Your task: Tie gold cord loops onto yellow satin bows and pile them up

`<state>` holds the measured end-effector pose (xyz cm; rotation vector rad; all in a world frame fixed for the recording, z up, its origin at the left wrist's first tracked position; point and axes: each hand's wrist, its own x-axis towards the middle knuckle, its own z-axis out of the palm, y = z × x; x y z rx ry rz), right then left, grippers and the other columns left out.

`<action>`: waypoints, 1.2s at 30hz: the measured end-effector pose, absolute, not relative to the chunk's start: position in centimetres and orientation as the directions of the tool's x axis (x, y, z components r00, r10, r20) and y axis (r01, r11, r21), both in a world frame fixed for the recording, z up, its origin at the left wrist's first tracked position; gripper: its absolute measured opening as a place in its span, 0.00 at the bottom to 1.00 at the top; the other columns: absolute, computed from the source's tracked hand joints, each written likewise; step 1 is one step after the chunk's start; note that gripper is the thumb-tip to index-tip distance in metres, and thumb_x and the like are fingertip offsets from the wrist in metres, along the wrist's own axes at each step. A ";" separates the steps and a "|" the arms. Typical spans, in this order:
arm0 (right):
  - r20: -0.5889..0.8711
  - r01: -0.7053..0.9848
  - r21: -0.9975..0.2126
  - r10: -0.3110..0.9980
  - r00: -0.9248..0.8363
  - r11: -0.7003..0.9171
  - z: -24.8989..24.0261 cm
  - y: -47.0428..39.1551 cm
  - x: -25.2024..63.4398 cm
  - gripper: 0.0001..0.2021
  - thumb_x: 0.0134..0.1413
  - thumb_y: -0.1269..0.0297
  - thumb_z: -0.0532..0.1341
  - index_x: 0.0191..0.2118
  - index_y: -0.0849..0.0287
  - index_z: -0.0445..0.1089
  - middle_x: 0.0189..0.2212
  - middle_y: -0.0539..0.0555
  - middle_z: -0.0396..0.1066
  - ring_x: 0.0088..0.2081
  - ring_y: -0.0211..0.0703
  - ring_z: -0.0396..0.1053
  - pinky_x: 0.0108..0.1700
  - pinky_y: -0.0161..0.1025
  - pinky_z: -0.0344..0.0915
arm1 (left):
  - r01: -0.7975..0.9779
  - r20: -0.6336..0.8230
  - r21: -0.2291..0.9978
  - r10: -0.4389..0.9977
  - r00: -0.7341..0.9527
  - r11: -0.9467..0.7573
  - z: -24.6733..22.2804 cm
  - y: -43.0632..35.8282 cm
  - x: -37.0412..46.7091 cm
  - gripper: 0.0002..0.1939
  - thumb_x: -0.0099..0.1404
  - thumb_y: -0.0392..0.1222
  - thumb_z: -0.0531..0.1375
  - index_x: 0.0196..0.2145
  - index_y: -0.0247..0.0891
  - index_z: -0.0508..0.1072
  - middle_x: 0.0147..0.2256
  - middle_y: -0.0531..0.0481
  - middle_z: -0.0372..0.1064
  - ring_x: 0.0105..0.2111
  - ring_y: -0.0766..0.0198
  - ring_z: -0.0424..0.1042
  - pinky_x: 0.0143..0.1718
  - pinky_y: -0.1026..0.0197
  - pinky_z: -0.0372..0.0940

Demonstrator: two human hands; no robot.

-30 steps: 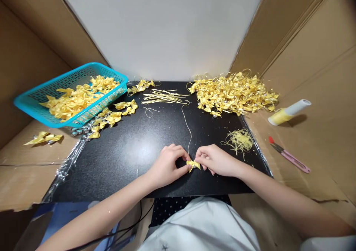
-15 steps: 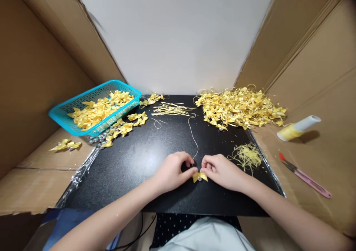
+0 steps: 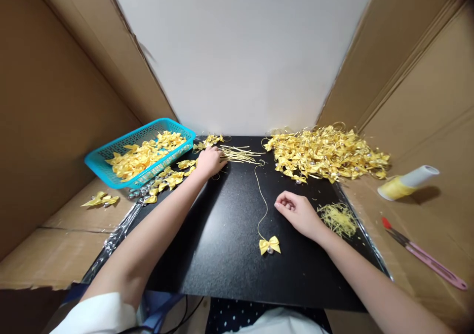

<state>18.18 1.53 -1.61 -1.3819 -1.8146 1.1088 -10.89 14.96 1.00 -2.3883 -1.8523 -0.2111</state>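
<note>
From my station I see a black tabletop (image 3: 222,255). At the left hand (image 3: 210,160) lies a bundle of yellow cords (image 3: 242,154), with loose yellow bows (image 3: 174,178) to that hand's left. Left of the right hand (image 3: 298,214), a thin cord (image 3: 267,207) curves toward me to a single bow (image 3: 274,243). Right of that hand sits a cord tangle (image 3: 339,219); beyond it, a heap of bows (image 3: 326,154).

Single head-worn camera, set above the near edge of the black table (image 3: 229,215), facing forward and down. Range close, field wide: left hand (image 3: 210,162) and right hand (image 3: 298,214) both in frame, seen from above and behind, forearms (image 3: 170,225) entering low at either side. White wall (image 3: 240,53) fills top centre; cardboard panels (image 3: 55,77) flank both sides; wearer's dotted clothing (image 3: 229,318) shows at bottom edge.
</note>
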 end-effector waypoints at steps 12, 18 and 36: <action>-0.023 0.455 -0.882 0.953 -0.301 0.122 -1.6 0.5 17.8 0.07 0.54 0.61 0.58 0.28 0.56 0.66 0.22 0.48 0.62 0.24 0.37 0.57 0.28 0.35 0.55 | 0.823 0.138 -0.056 0.812 0.567 -0.565 0.2 18.2 -9.6 0.14 0.69 0.42 0.51 0.34 0.40 0.77 0.37 0.43 0.72 0.40 0.56 0.66 0.45 0.56 0.58; 0.023 0.446 -0.880 0.953 -0.303 0.163 -1.8 0.4 17.6 0.05 0.53 0.65 0.58 0.28 0.58 0.67 0.21 0.47 0.62 0.23 0.34 0.56 0.26 0.32 0.54 | 0.844 0.252 -0.104 0.807 0.535 -0.527 -0.3 18.0 -10.0 0.15 0.69 0.41 0.49 0.33 0.36 0.75 0.35 0.40 0.74 0.37 0.54 0.67 0.40 0.54 0.60; 0.651 0.863 -0.090 0.685 -0.327 0.497 -0.8 1.3 18.2 0.12 0.61 0.63 0.60 0.48 0.58 0.74 0.33 0.54 0.74 0.36 0.45 0.64 0.40 0.42 0.55 | 0.735 0.484 -0.341 0.561 0.672 -0.586 2.2 4.1 -3.0 0.13 0.67 0.35 0.54 0.25 0.38 0.72 0.21 0.49 0.68 0.27 0.59 0.64 0.32 0.55 0.51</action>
